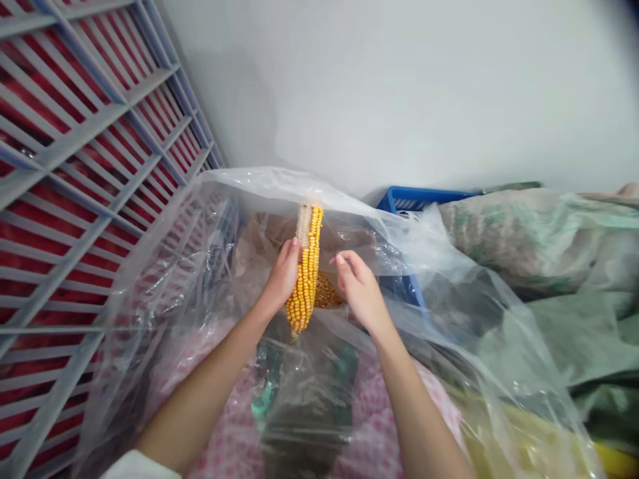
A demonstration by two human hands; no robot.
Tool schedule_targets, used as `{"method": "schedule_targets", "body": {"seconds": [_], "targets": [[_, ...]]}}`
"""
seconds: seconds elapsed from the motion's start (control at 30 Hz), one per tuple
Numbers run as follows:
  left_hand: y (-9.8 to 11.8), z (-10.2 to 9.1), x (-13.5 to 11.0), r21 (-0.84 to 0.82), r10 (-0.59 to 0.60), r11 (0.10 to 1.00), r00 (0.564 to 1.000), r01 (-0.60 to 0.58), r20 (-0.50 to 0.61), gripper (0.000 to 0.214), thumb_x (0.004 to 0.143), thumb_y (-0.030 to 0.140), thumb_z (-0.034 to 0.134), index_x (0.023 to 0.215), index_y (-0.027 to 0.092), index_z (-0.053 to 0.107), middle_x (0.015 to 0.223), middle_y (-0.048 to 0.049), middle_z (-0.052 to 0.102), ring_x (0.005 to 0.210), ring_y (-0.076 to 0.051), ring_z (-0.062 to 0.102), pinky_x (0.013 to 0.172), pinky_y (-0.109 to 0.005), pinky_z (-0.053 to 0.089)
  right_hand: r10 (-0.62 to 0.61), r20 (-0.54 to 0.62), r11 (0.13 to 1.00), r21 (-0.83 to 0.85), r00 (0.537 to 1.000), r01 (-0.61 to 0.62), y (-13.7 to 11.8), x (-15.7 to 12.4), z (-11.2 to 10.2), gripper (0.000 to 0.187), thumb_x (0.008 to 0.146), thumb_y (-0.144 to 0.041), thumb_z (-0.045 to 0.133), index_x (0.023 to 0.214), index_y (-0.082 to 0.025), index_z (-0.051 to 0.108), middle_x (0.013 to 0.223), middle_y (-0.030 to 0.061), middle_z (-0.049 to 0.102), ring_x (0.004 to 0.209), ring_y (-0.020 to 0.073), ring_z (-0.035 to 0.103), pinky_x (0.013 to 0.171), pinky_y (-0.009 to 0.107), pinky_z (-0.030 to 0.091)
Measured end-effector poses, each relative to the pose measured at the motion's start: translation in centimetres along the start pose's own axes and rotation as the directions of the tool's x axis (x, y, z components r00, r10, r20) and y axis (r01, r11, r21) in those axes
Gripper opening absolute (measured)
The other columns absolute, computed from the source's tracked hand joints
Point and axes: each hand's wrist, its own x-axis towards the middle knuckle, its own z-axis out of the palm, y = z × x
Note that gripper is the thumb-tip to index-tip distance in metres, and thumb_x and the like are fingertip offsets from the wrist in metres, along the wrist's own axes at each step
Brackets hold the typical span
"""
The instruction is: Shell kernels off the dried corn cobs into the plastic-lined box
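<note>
An ear of dried yellow corn [308,279] is held upright, slightly tilted, in my left hand [283,276], whose fingers are closed around its left side. Near its upper left, a strip of pale bare cob shows where kernels are gone. Just right of the ear, apart from it, is my right hand [360,289], with curled fingers and the thumb and forefinger close together. Whether a kernel sits between those fingertips is too small to make out. Below the ear, loose corn kernels [328,291] lie in a clear plastic bag [279,178], partly hidden by my hands.
A grey slatted plastic crate [120,106] with red material behind its slats rises at the left. Behind the bag is a blue basket [424,195]. A stuffed woven sack [514,233] lies at the right, against the white wall [399,86].
</note>
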Motion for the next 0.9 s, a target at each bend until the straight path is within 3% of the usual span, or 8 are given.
{"method": "schedule_targets", "body": {"seconds": [0.17, 0.4, 0.47, 0.53, 0.63, 0.9], "targets": [[-0.6, 0.2, -0.1, 0.099, 0.035, 0.995, 0.999, -0.033, -0.021, 0.036, 0.088, 0.048, 0.028, 0.09, 0.019, 0.049, 0.084, -0.003, 0.056, 0.079, -0.015, 0.053, 0.074, -0.026, 0.042, 0.044, 0.002, 0.997, 0.065, 0.999, -0.044, -0.5, -0.5, 1.9, 0.028, 0.087, -0.045, 0.033, 0.094, -0.023, 0.049, 0.051, -0.0072, 0.036, 0.046, 0.0085, 0.036, 0.048, 0.019, 0.026], [-0.1, 1.1, -1.5, 0.195, 0.086, 0.977, 0.996, -0.085, 0.004, 0.032, 0.09, 0.046, 0.025, 0.082, 0.02, 0.043, 0.073, -0.0002, 0.048, 0.069, -0.013, 0.048, 0.065, -0.025, 0.038, -0.025, -0.067, 0.962, -0.274, 0.997, 0.006, -1.2, -1.1, 1.6, 0.025, 0.089, -0.037, 0.028, 0.087, -0.022, 0.048, 0.053, -0.0048, 0.043, 0.046, 0.0091, 0.04, 0.049, 0.02, 0.023], [0.0, 1.3, -1.9, 0.216, 0.106, 0.971, 0.994, -0.101, -0.01, 0.03, 0.09, 0.044, 0.025, 0.081, 0.02, 0.041, 0.073, 0.0, 0.048, 0.068, -0.013, 0.048, 0.064, -0.024, 0.038, -0.055, -0.067, 0.869, -0.494, 0.996, 0.015, -1.3, -1.3, 1.8, 0.025, 0.089, -0.032, 0.026, 0.089, -0.021, 0.048, 0.053, -0.0029, 0.046, 0.045, 0.0101, 0.041, 0.048, 0.022, 0.019], [0.0, 1.4, -2.0, 0.235, 0.111, 0.966, 0.994, -0.109, 0.004, 0.029, 0.09, 0.043, 0.026, 0.079, 0.02, 0.04, 0.072, 0.0007, 0.046, 0.066, -0.013, 0.047, 0.063, -0.024, 0.037, -0.095, -0.04, 0.711, -0.702, 0.995, 0.04, -1.3, -1.4, 2.1, 0.025, 0.088, -0.027, 0.027, 0.093, -0.02, 0.05, 0.052, -0.0006, 0.049, 0.043, 0.0112, 0.042, 0.048, 0.025, 0.014], [-0.2, 1.4, -1.8, 0.202, 0.08, 0.975, 0.995, -0.092, 0.064, 0.028, 0.09, 0.041, 0.027, 0.077, 0.02, 0.04, 0.071, 0.0013, 0.046, 0.067, -0.012, 0.047, 0.065, -0.024, 0.036, -0.137, 0.017, 0.544, -0.834, 0.99, 0.09, -1.1, -1.3, 2.4, 0.026, 0.087, -0.024, 0.027, 0.097, -0.017, 0.051, 0.053, 0.002, 0.054, 0.042, 0.012, 0.045, 0.047, 0.027, 0.012], [-1.5, 0.8, -0.7, -0.011, -0.016, 1.0, 0.983, 0.018, 0.185, 0.028, 0.088, 0.042, 0.035, 0.078, 0.018, 0.046, 0.074, 0.0005, 0.051, 0.072, -0.013, 0.049, 0.068, -0.023, 0.038, -0.188, 0.033, 0.461, -0.88, 0.982, 0.118, -0.8, -1.0, 2.5, 0.027, 0.087, -0.022, 0.028, 0.099, -0.016, 0.051, 0.053, 0.0024, 0.058, 0.043, 0.0128, 0.05, 0.046, 0.026, 0.011]]}}
